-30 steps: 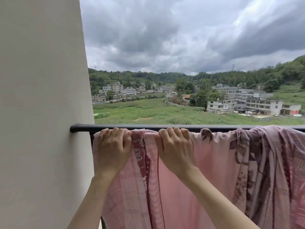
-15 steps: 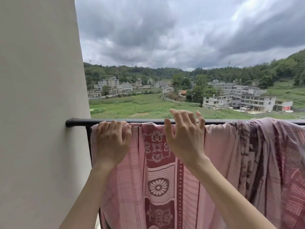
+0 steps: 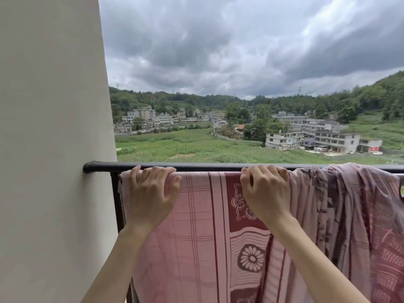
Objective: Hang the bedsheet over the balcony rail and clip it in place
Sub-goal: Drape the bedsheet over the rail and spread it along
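Note:
A pink bedsheet (image 3: 196, 226) with dark red flower and check patterns hangs over the black balcony rail (image 3: 196, 166). Its left part lies flat; to the right it bunches in folds (image 3: 349, 204). My left hand (image 3: 150, 195) grips the sheet's top edge near its left end, fingers curled over the rail. My right hand (image 3: 265, 193) grips the top edge further right, just left of the bunched folds. No clip is in view.
A beige wall (image 3: 54, 149) stands close on the left, where the rail ends. A black upright post (image 3: 119, 204) runs down beside the wall. Beyond the rail lie green fields, houses and cloudy sky.
My right hand lifted off the sheet, moved right and came down on the top edge again. The sheet between my hands has spread flat, showing its red pattern. My left hand stayed in place.

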Tool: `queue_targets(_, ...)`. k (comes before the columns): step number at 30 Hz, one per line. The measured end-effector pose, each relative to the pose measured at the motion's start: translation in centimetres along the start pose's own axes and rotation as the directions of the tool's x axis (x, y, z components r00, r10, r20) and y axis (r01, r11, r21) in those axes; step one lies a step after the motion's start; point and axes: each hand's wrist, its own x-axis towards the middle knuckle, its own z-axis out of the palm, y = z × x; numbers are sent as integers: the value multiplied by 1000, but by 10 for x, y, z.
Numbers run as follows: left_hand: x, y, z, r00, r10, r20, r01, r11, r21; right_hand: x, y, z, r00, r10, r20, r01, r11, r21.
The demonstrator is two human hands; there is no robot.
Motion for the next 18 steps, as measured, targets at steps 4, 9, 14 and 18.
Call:
queue_targets(4, 3, -4, -12, 994, 62, 91, -57, 997, -56, 1, -48, -1, 1000, -12, -9, 13, 996, 87)
queue_targets(9, -7, -23, -25, 999, 16, -49, -28, 971, -236, -3, -113, 10, 924, -329, 197, 295, 938, 181)
queue_targets(14, -17, -72, -48, 981, -193, -2, 159, 812, -561, -11, -121, 18, 940, -312, 138, 306, 950, 66)
queue_targets(18, -11, -81, -55, 948, -301, 101, 272, 604, -750, -13, -123, 14, 949, -310, 49, 297, 938, 176)
